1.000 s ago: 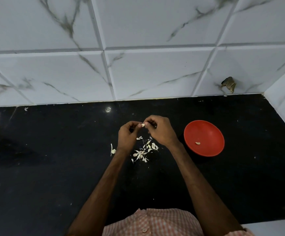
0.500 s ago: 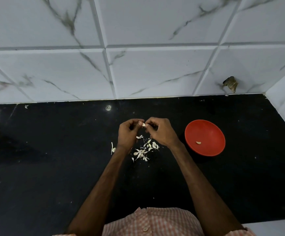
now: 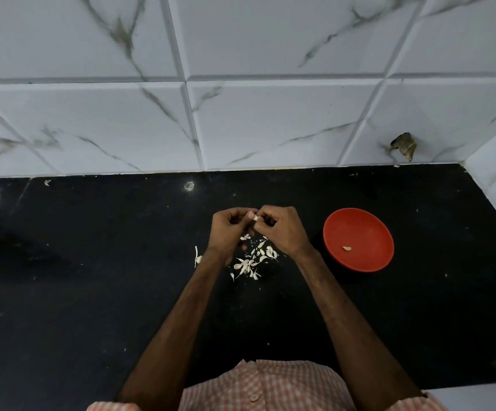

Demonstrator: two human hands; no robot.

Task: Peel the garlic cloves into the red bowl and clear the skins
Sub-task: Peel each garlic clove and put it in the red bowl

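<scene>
Left hand (image 3: 228, 229) and right hand (image 3: 282, 229), fingers curled, together pinch a small pale garlic clove (image 3: 255, 217) above papery white skins (image 3: 252, 261) scattered on the matte black countertop (image 3: 92, 292). The round, smooth red bowl (image 3: 358, 239), right of the hands, holds one peeled clove (image 3: 346, 248).

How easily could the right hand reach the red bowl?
Probably yes, easily: the red bowl sits just right of the right hand, only bare counter between, though that hand pinches a garlic clove.

Left hand (image 3: 226, 232) and right hand (image 3: 282, 231) meet fingertip to fingertip, fingers curled, pinching a garlic clove (image 3: 255, 217) | both forearms angled inward
</scene>
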